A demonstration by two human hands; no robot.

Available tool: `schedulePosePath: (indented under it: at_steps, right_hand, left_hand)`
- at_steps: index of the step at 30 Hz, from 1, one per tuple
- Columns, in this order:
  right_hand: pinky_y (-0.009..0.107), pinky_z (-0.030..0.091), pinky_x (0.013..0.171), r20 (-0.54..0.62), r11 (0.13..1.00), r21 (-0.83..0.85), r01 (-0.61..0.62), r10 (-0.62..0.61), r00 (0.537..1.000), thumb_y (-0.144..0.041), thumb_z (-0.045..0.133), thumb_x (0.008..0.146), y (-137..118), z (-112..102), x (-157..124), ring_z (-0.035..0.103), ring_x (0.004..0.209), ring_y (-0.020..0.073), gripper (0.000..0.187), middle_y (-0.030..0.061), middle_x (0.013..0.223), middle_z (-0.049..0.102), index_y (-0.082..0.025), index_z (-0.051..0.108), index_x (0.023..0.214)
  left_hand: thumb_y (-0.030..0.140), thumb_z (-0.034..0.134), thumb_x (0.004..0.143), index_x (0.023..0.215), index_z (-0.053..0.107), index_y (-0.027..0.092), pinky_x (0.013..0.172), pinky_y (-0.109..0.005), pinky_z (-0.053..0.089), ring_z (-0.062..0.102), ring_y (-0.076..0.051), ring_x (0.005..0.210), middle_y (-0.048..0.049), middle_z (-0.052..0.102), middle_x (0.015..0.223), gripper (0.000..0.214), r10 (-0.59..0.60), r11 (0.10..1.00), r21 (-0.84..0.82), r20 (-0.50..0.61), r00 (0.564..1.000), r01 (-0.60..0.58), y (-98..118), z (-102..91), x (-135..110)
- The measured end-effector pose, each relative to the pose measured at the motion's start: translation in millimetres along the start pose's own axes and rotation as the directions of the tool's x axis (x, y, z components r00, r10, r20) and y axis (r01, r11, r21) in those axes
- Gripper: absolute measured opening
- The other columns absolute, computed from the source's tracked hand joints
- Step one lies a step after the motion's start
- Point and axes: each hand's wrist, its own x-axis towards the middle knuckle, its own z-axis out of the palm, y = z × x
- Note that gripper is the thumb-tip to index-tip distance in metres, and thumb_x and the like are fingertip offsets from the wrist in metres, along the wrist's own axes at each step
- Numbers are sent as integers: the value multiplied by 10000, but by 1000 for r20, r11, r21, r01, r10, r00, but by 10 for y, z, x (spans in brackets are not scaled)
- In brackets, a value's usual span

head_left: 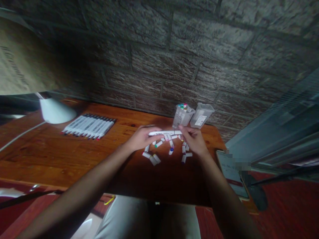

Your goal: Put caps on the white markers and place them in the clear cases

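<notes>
A white marker (163, 132) lies level between my hands, above the wooden table (119, 166). My left hand (143, 137) grips its left part, thumb below and fingers behind. At the other end, my right hand (193, 137) pinches the tip, where a dark line rings the barrel; whether that end is a separate cap I cannot make out. Beneath and around my hands are scattered several short white marker caps with coloured ends, among them a blue-ended cap (171, 151) and a green-ended cap (158, 144).
Several white markers (89, 126) lie in a row at the left, near a white lamp base (57, 111). Against the stone wall stand a clear container (183, 116) with coloured pieces and another clear container (201, 116). A tablet-like device (231, 172) rests at the right edge.
</notes>
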Motion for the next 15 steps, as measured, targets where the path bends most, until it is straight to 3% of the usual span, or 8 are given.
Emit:
schedulePosePath:
  at_steps: [2, 5, 8, 11, 15]
  right_hand:
    - [254, 259, 463, -14, 999, -51, -18, 17, 1000, -696, 600, 806, -22, 12, -8, 338, 432, 84, 603, -42, 433, 436, -187, 611, 483]
    - [258, 332, 489, -66, 997, -8, -77, 77, 995, -769, 509, 813, -14, 36, 5, 436, 457, 107, 656, -9, 477, 539, -193, 701, 564]
    - [261, 430, 587, -134, 967, 237, -89, 123, 983, -793, 423, 839, 15, 35, 50, 560, 581, 130, 689, 22, 625, 642, -211, 765, 701]
    - [261, 435, 575, -150, 866, 491, -100, 197, 969, -821, 401, 821, 21, 19, 87, 565, 590, 130, 710, 22, 656, 641, -216, 766, 747]
    - [262, 407, 536, -133, 809, 572, -134, 253, 958, -833, 423, 798, -5, 48, 81, 532, 533, 121, 718, 20, 588, 606, -196, 735, 682]
  left_hand:
    - [387, 659, 888, 966, 743, 173, 689, -223, 479, 667, -151, 732, -57, 740, 841, 242, 18, 999, 31, 27, 999, -19, 27, 14, -10]
    - [389, 656, 889, 964, 747, 177, 651, -218, 465, 657, -148, 706, -54, 740, 828, 243, 27, 998, 47, 40, 999, -29, 93, 40, -14]
    - [377, 652, 897, 958, 749, 175, 629, -204, 452, 648, -130, 675, -42, 745, 815, 232, 76, 996, 50, 73, 994, -80, 139, 76, -16]
    - [366, 658, 898, 960, 746, 163, 610, -190, 440, 632, -108, 637, -29, 745, 797, 229, 132, 989, 58, 76, 988, -137, 136, 117, -28]
    - [361, 665, 896, 965, 746, 155, 586, -177, 430, 621, -93, 599, -23, 744, 773, 232, 158, 986, 34, 79, 984, -161, 132, 170, -51]
